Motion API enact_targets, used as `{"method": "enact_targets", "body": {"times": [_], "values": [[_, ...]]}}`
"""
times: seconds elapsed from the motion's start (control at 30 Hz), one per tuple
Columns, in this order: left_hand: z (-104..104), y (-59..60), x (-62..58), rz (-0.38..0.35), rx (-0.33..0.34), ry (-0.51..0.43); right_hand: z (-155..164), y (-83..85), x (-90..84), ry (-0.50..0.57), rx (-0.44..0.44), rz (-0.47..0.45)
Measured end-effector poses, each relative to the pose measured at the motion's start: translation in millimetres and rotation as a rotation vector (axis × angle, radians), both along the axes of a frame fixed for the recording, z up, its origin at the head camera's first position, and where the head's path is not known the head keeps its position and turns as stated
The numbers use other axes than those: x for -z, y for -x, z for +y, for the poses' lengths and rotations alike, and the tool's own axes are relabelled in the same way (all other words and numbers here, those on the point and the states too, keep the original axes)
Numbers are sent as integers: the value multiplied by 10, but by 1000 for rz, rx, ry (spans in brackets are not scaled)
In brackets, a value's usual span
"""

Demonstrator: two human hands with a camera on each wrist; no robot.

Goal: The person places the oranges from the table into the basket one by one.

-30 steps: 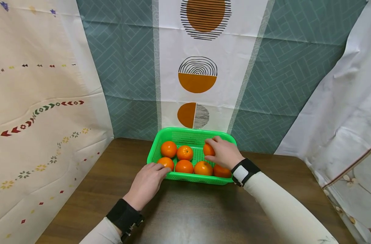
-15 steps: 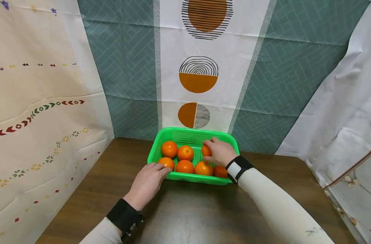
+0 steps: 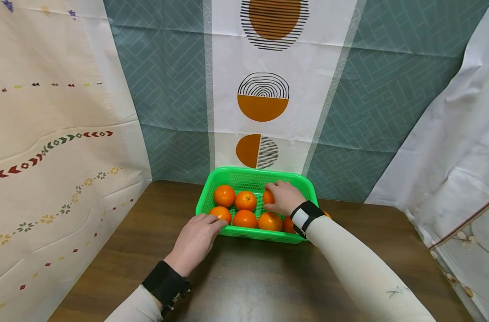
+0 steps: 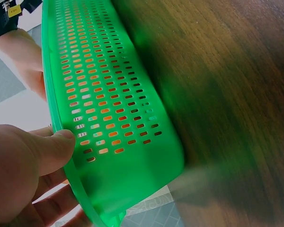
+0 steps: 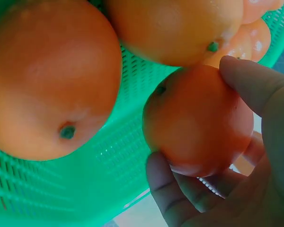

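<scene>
A green plastic basket (image 3: pixel 244 231) with slotted sides stands on the brown table, holding several oranges (image 3: pixel 246 201). My left hand (image 3: pixel 196 237) grips its near left rim; in the left wrist view the thumb lies on the outer side of the rim (image 4: pixel 61 142) and the fingers are behind it. Over the basket's right half, my right hand (image 3: pixel 284 197) holds one orange (image 5: pixel 199 120) between thumb and fingers. This orange appears right beside another orange (image 5: pixel 180 28). The right wrist partly hides a front-row orange (image 3: pixel 288 225).
An orange sliver (image 3: pixel 327 215) shows behind the right forearm, just past the basket's right edge. Patterned cloth (image 3: pixel 172 89) hangs close behind the basket, with more cloth at both sides. Wooden tabletop (image 3: pixel 244 277) extends in front.
My right hand has moved slightly left inside the basket with the orange. The orange sliver by the forearm has come into sight. The left hand keeps its hold on the rim.
</scene>
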State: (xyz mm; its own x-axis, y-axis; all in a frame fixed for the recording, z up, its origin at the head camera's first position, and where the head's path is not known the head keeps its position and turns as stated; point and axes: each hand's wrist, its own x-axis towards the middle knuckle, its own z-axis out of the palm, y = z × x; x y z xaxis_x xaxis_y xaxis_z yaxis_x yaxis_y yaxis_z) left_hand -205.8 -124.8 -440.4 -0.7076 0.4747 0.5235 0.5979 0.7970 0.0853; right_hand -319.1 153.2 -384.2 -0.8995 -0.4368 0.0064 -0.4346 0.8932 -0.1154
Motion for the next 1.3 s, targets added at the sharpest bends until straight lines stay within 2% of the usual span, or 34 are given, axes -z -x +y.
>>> {"method": "enact_targets", "body": {"times": [0.27,0.5,0.8,1.13,1.3], "values": [[-1,6,11,23,13,-15,-86,56,81,-13,10,-6],[-7,3,14,6,7,1,-148,131,164,-47,18,-27],[-20,4,13,1,-5,1,-210,139,137,-72,18,-58],[-13,-3,-6,-4,13,-19,-213,210,173,-57,38,-144],[-14,-7,-10,-4,13,-23,-226,207,164,-63,38,-153]]}}
